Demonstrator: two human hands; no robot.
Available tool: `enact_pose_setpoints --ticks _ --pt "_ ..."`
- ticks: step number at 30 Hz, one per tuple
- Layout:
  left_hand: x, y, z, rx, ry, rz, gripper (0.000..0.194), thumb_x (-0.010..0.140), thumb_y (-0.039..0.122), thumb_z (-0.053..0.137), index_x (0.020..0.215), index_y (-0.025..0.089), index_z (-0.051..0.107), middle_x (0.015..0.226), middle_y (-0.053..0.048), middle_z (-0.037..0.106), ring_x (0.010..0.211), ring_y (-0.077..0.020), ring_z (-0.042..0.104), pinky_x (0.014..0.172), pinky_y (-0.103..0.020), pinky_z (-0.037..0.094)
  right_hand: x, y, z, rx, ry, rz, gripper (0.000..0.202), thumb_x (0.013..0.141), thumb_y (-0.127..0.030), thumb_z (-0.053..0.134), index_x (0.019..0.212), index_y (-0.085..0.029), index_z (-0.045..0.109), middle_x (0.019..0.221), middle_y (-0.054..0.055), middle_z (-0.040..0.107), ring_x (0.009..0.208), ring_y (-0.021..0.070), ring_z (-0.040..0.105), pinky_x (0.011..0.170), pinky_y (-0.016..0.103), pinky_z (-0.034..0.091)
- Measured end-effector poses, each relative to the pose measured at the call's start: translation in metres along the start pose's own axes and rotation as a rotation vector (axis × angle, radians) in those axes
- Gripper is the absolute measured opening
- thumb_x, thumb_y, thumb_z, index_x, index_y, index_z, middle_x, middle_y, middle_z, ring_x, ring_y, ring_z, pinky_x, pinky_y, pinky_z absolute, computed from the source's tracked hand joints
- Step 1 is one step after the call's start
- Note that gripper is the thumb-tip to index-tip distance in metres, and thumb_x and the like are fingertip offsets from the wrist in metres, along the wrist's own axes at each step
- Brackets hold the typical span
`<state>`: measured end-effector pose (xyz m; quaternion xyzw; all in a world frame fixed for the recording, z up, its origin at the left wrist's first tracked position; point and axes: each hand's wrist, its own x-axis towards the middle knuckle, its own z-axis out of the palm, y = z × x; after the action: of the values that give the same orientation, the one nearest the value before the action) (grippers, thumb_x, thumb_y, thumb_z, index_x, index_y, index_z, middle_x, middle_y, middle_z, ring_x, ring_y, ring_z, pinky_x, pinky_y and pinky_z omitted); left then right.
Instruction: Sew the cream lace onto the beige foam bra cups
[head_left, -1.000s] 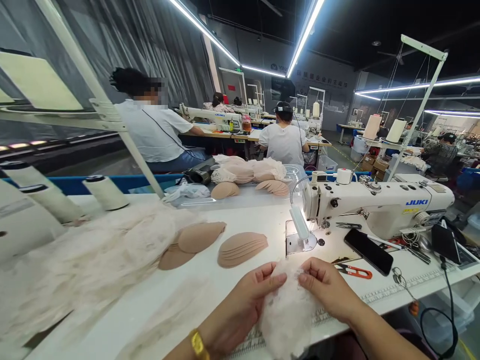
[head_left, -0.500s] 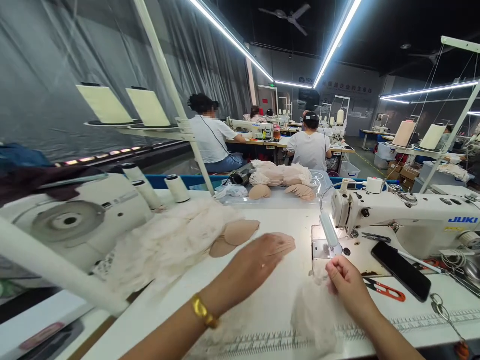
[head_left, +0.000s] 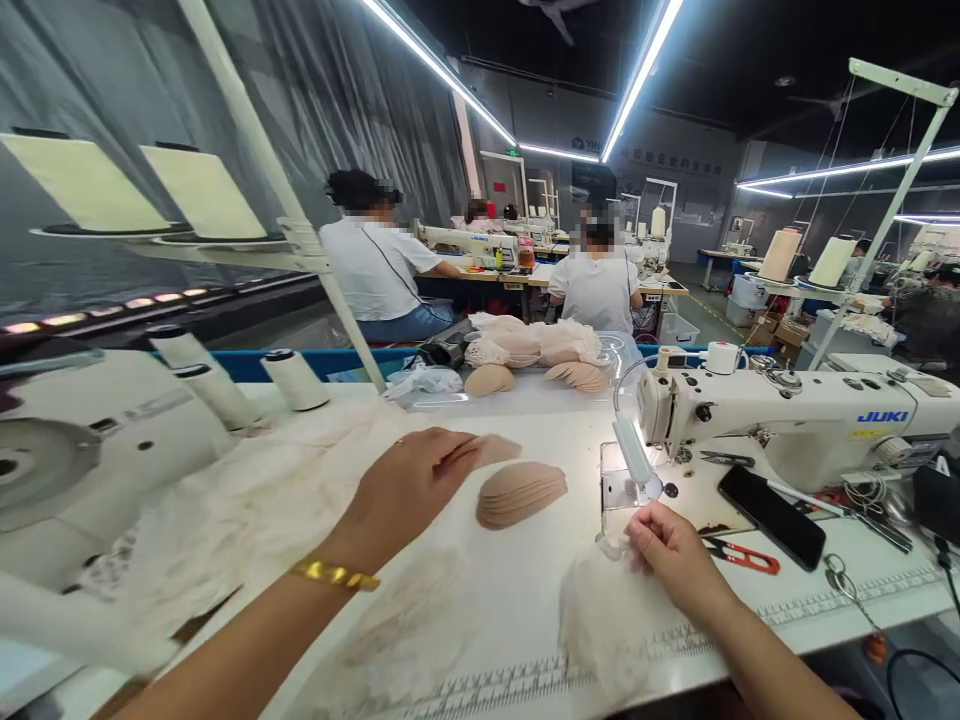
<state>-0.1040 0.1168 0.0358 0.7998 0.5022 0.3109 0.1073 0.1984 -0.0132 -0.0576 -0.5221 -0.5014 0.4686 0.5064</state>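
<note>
In my left hand (head_left: pixel 412 485), thumb and fingers pinch a thin beige bra pad (head_left: pixel 501 450), blurred at its far tip. A fanned stack of beige bra pads (head_left: pixel 521 495) lies on the white table just right of that hand. My right hand (head_left: pixel 667 550) has its fingertips closed on the upper edge of a sheer cream lace piece (head_left: pixel 604 615), which hangs down over the table's front part. Both sit just in front of the sewing machine's needle plate (head_left: pixel 619 490).
A JUKI sewing machine (head_left: pixel 795 410) stands right, with a phone (head_left: pixel 772 515) and orange-handled snips (head_left: pixel 742 555) before it. Cream lace fabric (head_left: pixel 247 500) is heaped left beside thread cones (head_left: pixel 296 380). More cups (head_left: pixel 532 345) rest on a plastic lid behind. Two people sit ahead.
My left hand has let go of the pad stack, moved left and taken a pad from beside the lace heap. My right hand keeps its pinch on the lace. The view has turned slightly right.
</note>
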Motion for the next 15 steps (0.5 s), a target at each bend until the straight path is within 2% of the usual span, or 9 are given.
enact_pose_setpoints --ticks 2,5,9,11,12,14,15 --pt "-0.015 0.026 0.005 -0.245 -0.148 -0.117 0.041 0.090 0.062 0.061 0.095 0.023 0.073 0.088 -0.004 0.075 0.084 -0.0266 0.067 0.070 -0.031 0.051 -0.002 -0.008 -0.002 0.046 -0.023 0.043 0.061 0.083 -0.081 0.071 0.086 -0.021 0.062 0.073 0.000 0.068 0.066 0.0182 0.064 0.064 0.029 0.048" --pt "-0.040 0.059 0.025 -0.543 -0.420 -0.136 0.046 0.085 0.067 0.067 0.082 0.021 0.067 0.083 -0.001 0.068 0.077 -0.0211 0.061 0.064 -0.026 0.045 -0.007 -0.017 -0.006 0.117 -0.062 0.094 0.068 0.081 -0.087 0.069 0.091 -0.020 0.066 0.080 0.004 0.072 0.070 0.0198 0.070 0.067 0.031 0.051" --pt "-0.060 0.082 0.054 -0.655 -0.626 -0.183 0.041 0.082 0.062 0.068 0.080 0.021 0.061 0.075 0.001 0.059 0.067 -0.0177 0.054 0.058 -0.025 0.038 -0.015 -0.022 -0.009 0.143 -0.092 0.089 0.070 0.083 -0.088 0.067 0.092 -0.019 0.066 0.078 0.004 0.072 0.072 0.0192 0.068 0.072 0.032 0.052" --pt "-0.063 0.089 0.059 -0.554 -0.659 -0.152 0.034 0.084 0.055 0.065 0.080 0.021 0.060 0.072 0.002 0.058 0.066 -0.0188 0.054 0.059 -0.027 0.038 -0.018 -0.024 -0.009 0.078 -0.099 0.067 0.062 0.081 -0.079 0.076 0.094 -0.019 0.067 0.076 0.001 0.069 0.072 0.0185 0.067 0.072 0.031 0.051" --pt "-0.064 0.093 0.059 -0.477 -0.639 -0.119 0.031 0.084 0.052 0.064 0.082 0.021 0.062 0.074 0.000 0.061 0.069 -0.0208 0.057 0.062 -0.029 0.042 -0.020 -0.027 -0.008 0.036 -0.103 0.056 0.056 0.081 -0.072 0.081 0.095 -0.020 0.067 0.075 -0.001 0.066 0.072 0.0183 0.067 0.072 0.030 0.050" --pt "-0.062 0.100 0.054 -0.339 -0.550 -0.025 0.032 0.085 0.049 0.065 0.100 0.021 0.070 0.094 -0.006 0.072 0.089 -0.0286 0.067 0.077 -0.036 0.051 -0.026 -0.036 -0.006 -0.065 -0.113 0.024 0.037 0.085 -0.053 0.081 0.097 -0.021 0.069 0.073 -0.004 0.062 0.071 0.0174 0.065 0.070 0.028 0.048" --pt "-0.061 0.103 0.050 -0.309 -0.513 0.031 0.041 0.085 0.050 0.068 0.114 0.021 0.071 0.112 -0.010 0.074 0.105 -0.0330 0.068 0.088 -0.041 0.053 -0.030 -0.043 -0.004 -0.135 -0.123 -0.001 0.025 0.088 -0.044 0.077 0.096 -0.021 0.070 0.072 -0.005 0.060 0.070 0.0167 0.063 0.068 0.028 0.046"
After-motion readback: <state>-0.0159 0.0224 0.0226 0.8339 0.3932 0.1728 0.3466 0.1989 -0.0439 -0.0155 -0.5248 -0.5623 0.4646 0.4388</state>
